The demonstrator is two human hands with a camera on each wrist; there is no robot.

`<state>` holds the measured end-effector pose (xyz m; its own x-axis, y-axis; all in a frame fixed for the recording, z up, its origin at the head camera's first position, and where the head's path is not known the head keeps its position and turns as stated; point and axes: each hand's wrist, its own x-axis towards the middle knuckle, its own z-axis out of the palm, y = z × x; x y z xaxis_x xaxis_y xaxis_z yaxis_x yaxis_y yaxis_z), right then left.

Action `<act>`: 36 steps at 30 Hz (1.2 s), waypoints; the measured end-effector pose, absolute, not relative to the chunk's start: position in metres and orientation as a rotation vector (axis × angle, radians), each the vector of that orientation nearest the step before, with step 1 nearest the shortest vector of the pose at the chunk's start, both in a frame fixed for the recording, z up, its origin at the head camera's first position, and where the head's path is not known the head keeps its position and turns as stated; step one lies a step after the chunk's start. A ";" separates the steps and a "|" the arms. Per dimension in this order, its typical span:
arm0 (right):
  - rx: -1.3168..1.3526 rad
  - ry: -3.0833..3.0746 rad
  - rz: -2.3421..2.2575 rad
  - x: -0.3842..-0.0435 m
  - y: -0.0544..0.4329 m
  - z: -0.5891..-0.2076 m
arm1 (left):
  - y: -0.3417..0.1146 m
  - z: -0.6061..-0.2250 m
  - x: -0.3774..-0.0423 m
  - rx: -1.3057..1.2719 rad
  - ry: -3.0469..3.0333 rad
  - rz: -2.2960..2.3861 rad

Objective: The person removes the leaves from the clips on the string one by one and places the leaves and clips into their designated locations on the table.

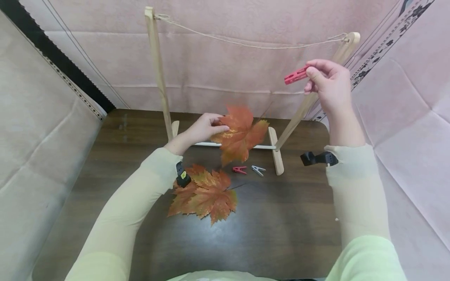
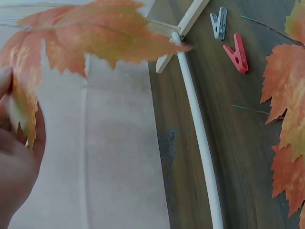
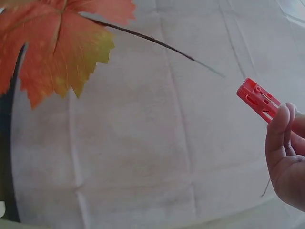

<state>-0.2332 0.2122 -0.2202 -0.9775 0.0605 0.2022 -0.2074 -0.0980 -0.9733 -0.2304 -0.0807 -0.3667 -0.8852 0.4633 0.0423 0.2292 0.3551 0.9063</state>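
An orange-red maple leaf (image 1: 242, 134) is pinched at its left edge between the thumb and fingers of my left hand (image 1: 207, 128), held up above the table. Its thin dark stem (image 3: 157, 42) points toward the right in the right wrist view. My right hand (image 1: 328, 82) pinches a red clothespin (image 1: 296, 75) near the right post, below the string (image 1: 246, 42). On the table lie a second red clothespin (image 2: 237, 53) and a grey-white clothespin (image 2: 218, 23), side by side. Nearer to me rests a pile of similar maple leaves (image 1: 211, 195), partly behind my left wrist.
A wooden frame has a left post (image 1: 158, 70), a right post (image 1: 304, 101) and a white crossbar (image 2: 198, 119) low between them. The string sags between the post tops. Pale cloth (image 1: 225, 70) hangs behind and at both sides of the brown table (image 1: 274, 234).
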 end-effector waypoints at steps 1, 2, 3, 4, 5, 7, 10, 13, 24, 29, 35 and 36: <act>0.164 -1.989 2.188 -0.232 0.215 -0.226 | -0.080 -0.368 -0.231 0.637 2.362 1.535; 0.162 -2.006 2.177 -0.230 0.218 -0.231 | -0.078 -0.369 -0.231 0.651 2.331 1.520; 0.161 -2.020 2.164 -0.229 0.221 -0.237 | -0.077 -0.372 -0.231 0.667 2.319 1.489; 0.160 -2.033 2.158 -0.227 0.224 -0.243 | -0.075 -0.374 -0.231 0.681 2.302 1.463; 0.158 -2.047 2.146 -0.226 0.227 -0.250 | -0.073 -0.377 -0.231 0.698 2.283 1.441; 0.149 -2.072 2.133 -0.224 0.233 -0.264 | -0.068 -0.384 -0.230 0.732 2.270 1.378; 0.120 -2.106 2.127 -0.220 0.240 -0.284 | -0.065 -0.394 -0.228 0.747 2.255 1.286; 0.097 -2.152 2.108 -0.218 0.245 -0.304 | -0.064 -0.403 -0.225 0.754 2.202 1.236; 0.080 -2.318 2.095 -0.203 0.263 -0.364 | -0.052 -0.434 -0.212 0.824 2.011 1.062; 0.059 -2.382 2.123 -0.192 0.274 -0.398 | -0.042 -0.451 -0.206 0.838 1.984 0.991; 0.016 -2.464 2.134 -0.181 0.286 -0.437 | -0.033 -0.474 -0.203 0.854 1.982 0.933; 0.010 -2.471 2.137 -0.179 0.288 -0.442 | -0.031 -0.477 -0.202 0.872 2.004 0.905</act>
<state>-0.1792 0.2875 -0.4421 -0.9922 -0.0862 -0.0901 0.0768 0.1475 -0.9861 -0.2023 -0.0315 -0.4775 -0.4809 0.8032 -0.3517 0.2670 0.5162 0.8138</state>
